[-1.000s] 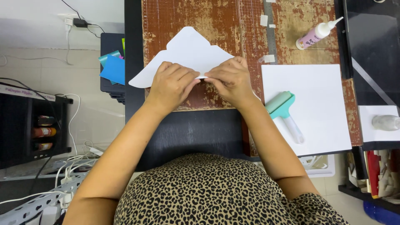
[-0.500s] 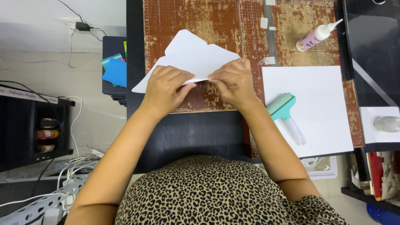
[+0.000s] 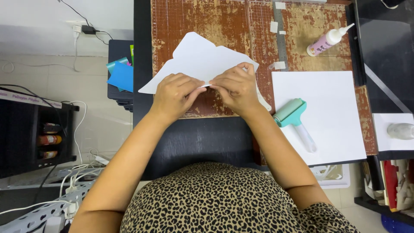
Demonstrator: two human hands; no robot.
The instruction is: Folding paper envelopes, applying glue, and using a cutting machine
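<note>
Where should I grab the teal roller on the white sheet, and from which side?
Probably by the clear handle of the teal roller, coming from the right, since it lies flat on the white sheet pointing toward the near edge, drum end beside the right hand.

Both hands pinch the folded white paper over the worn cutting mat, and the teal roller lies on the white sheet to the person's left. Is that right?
Not quite. In the head view the teal roller lies on the white sheet to the person's right, not left. Both the left hand and right hand do pinch the folded white paper over the worn cutting mat.
</note>
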